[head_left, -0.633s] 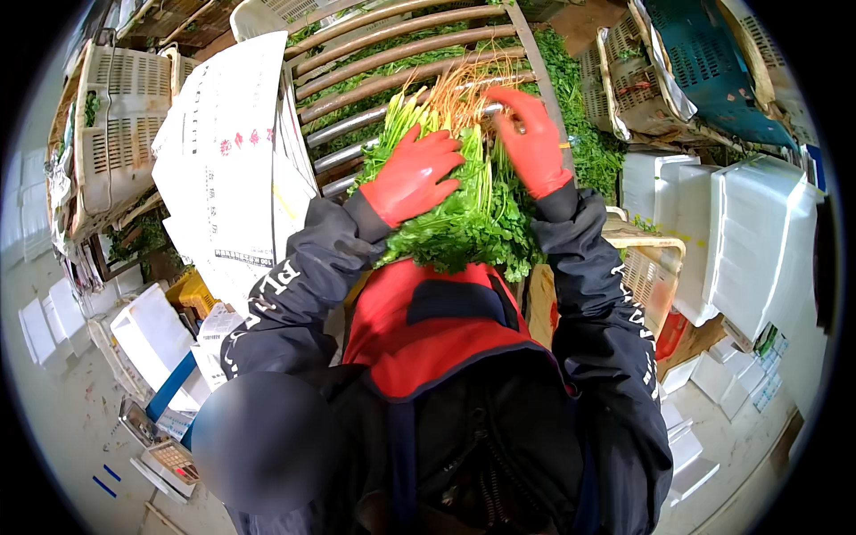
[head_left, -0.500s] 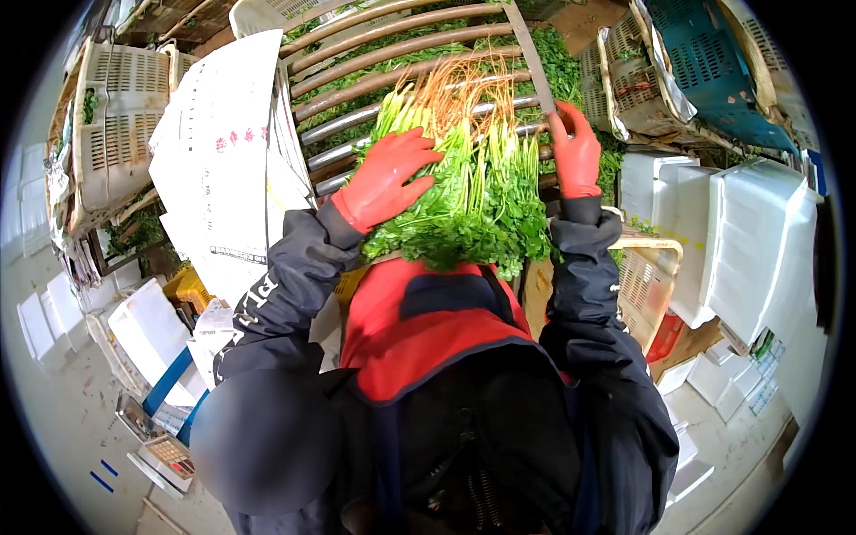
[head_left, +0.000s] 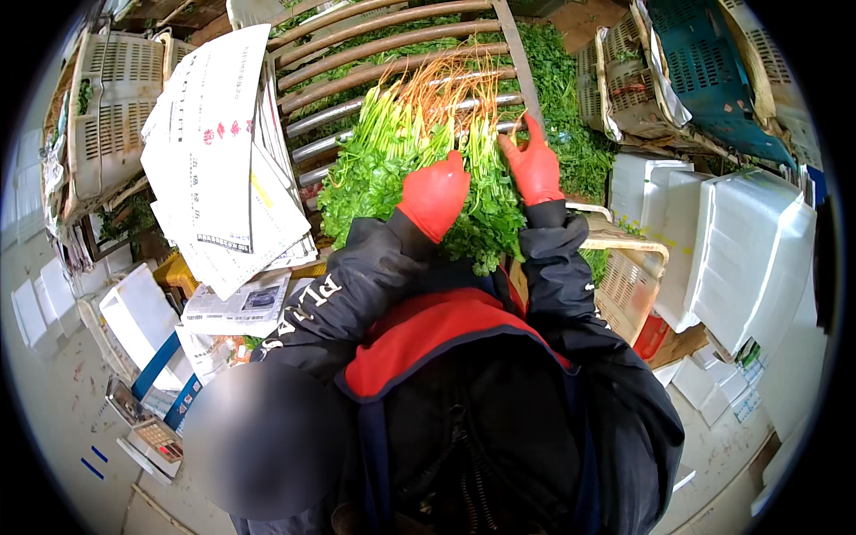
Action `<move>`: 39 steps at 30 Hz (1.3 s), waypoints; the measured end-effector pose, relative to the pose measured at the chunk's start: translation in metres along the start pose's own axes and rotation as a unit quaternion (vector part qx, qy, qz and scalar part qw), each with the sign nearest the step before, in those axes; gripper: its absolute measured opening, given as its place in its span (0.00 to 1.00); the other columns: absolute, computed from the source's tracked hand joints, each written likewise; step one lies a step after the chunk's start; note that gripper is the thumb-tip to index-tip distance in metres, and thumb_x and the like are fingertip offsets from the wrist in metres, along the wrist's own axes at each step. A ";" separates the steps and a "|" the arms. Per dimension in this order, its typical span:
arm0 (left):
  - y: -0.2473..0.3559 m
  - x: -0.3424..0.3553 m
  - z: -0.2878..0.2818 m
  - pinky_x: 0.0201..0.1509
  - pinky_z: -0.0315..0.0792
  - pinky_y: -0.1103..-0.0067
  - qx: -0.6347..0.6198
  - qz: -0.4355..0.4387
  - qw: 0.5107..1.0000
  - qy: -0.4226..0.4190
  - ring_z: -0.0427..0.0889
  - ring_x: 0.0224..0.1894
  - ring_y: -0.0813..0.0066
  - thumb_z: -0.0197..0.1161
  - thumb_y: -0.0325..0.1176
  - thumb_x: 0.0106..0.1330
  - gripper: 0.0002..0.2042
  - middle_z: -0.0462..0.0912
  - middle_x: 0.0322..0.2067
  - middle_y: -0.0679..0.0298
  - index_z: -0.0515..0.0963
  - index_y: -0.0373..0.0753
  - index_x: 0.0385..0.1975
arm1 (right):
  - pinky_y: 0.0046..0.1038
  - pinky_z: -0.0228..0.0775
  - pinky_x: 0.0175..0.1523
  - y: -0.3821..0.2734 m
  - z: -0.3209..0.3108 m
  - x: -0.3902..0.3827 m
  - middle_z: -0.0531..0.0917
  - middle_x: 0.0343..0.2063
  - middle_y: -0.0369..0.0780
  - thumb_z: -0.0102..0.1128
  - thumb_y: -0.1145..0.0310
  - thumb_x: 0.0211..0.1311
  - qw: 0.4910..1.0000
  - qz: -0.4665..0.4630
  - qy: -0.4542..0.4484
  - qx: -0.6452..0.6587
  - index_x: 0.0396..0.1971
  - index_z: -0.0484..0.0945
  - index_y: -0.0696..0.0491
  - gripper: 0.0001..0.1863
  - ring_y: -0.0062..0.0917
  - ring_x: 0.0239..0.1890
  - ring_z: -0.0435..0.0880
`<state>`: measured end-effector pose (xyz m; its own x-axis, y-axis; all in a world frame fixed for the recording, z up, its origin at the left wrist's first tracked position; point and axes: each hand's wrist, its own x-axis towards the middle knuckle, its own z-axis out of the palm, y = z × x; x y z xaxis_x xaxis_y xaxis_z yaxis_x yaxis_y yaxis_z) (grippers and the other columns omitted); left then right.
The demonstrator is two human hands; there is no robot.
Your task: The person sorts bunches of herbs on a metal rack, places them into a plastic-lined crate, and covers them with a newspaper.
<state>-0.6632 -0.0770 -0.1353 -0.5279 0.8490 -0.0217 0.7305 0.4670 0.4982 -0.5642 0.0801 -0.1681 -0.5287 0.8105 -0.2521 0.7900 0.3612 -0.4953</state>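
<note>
A spread of leafy green herbs with pale stems (head_left: 374,152) and orange roots (head_left: 446,89) lies on a slatted rack (head_left: 321,53). Over its lower middle, my left hand (head_left: 432,194) in a red glove has its fingers curled closed; what they hold is hidden. At the right side of the spread, my red-gloved right hand (head_left: 530,165) has thumb and forefinger apart, the thumb at the stems.
Printed paper sheets (head_left: 201,143) are stacked left of the rack. Plastic crates (head_left: 107,107) stand at upper left, and a teal crate (head_left: 691,67) at upper right. White foam boxes (head_left: 749,259) sit on the right. More greens (head_left: 571,134) lie beside and beneath the rack.
My left hand has moved rightward and down over the greens, curling from spread fingers to closed. My right hand moved outward, then slightly back toward the stems.
</note>
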 end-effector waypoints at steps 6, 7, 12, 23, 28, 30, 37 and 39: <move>-0.011 0.014 0.007 0.24 0.71 0.65 0.051 -0.043 0.996 -0.062 0.78 0.21 0.55 0.61 0.41 0.56 0.14 0.77 0.17 0.54 0.69 0.36 0.29 | 0.41 0.69 0.36 -0.025 0.008 0.011 0.81 0.27 0.51 0.57 0.45 0.52 0.997 -0.019 -0.014 0.069 0.62 0.57 0.52 0.41 0.45 0.32 0.80; -0.013 0.015 0.006 0.24 0.71 0.65 0.043 -0.041 0.996 -0.066 0.78 0.22 0.55 0.61 0.41 0.56 0.15 0.77 0.18 0.54 0.69 0.36 0.29 | 0.41 0.69 0.36 -0.029 0.005 0.011 0.81 0.27 0.51 0.57 0.44 0.52 0.998 -0.023 -0.019 0.054 0.62 0.56 0.53 0.42 0.45 0.32 0.80; -0.020 0.014 0.023 0.26 0.71 0.62 0.050 -0.010 0.997 -0.058 0.78 0.23 0.53 0.60 0.40 0.56 0.12 0.77 0.19 0.54 0.71 0.37 0.26 | 0.41 0.70 0.38 -0.064 0.011 0.022 0.81 0.30 0.52 0.55 0.39 0.50 0.989 -0.005 -0.105 -0.101 0.64 0.50 0.54 0.48 0.48 0.34 0.80; -0.021 0.012 0.020 0.27 0.69 0.60 -0.043 -0.106 0.993 0.014 0.76 0.23 0.49 0.57 0.39 0.58 0.09 0.76 0.18 0.51 0.73 0.39 0.26 | 0.35 0.70 0.41 -0.031 0.022 0.015 0.82 0.30 0.49 0.60 0.60 0.46 0.992 -0.020 -0.065 0.106 0.41 0.77 0.58 0.23 0.43 0.36 0.80; -0.019 0.010 0.020 0.27 0.68 0.59 -0.055 -0.116 0.992 0.016 0.76 0.24 0.49 0.57 0.39 0.58 0.10 0.76 0.18 0.50 0.74 0.39 0.27 | 0.31 0.70 0.41 -0.015 0.029 0.022 0.82 0.31 0.45 0.63 0.63 0.46 0.952 -0.027 -0.157 0.263 0.43 0.75 0.60 0.23 0.33 0.35 0.81; -0.019 0.010 0.021 0.28 0.68 0.59 -0.068 -0.117 0.990 0.030 0.76 0.24 0.48 0.57 0.39 0.58 0.10 0.76 0.19 0.50 0.73 0.38 0.27 | 0.28 0.69 0.43 -0.013 0.038 0.018 0.82 0.34 0.40 0.65 0.63 0.47 0.885 -0.007 -0.198 0.421 0.45 0.75 0.60 0.25 0.26 0.36 0.80; -0.032 0.008 0.012 0.17 0.66 0.70 -0.247 -0.145 0.958 0.018 0.73 0.11 0.66 0.54 0.34 0.62 0.08 0.75 0.15 0.58 0.74 0.35 0.31 | 0.24 0.63 0.54 -0.028 0.020 0.010 0.77 0.46 0.36 0.62 0.68 0.54 0.801 0.022 -0.328 0.500 0.52 0.71 0.58 0.25 0.20 0.46 0.74; -0.023 0.016 -0.017 0.22 0.68 0.63 -0.404 -0.251 0.879 -0.018 0.75 0.18 0.55 0.55 0.35 0.61 0.09 0.77 0.19 0.52 0.75 0.35 0.33 | 0.24 0.63 0.54 -0.025 0.015 0.005 0.77 0.46 0.36 0.63 0.67 0.54 0.800 0.017 -0.322 0.506 0.51 0.71 0.59 0.24 0.20 0.46 0.74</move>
<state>-0.6958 -0.0784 -0.1321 -0.6713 0.6004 -0.4346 -0.1450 0.4687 0.8714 -0.5911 0.0677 -0.1695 -0.8196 0.2892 -0.4945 0.3232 -0.4793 -0.8160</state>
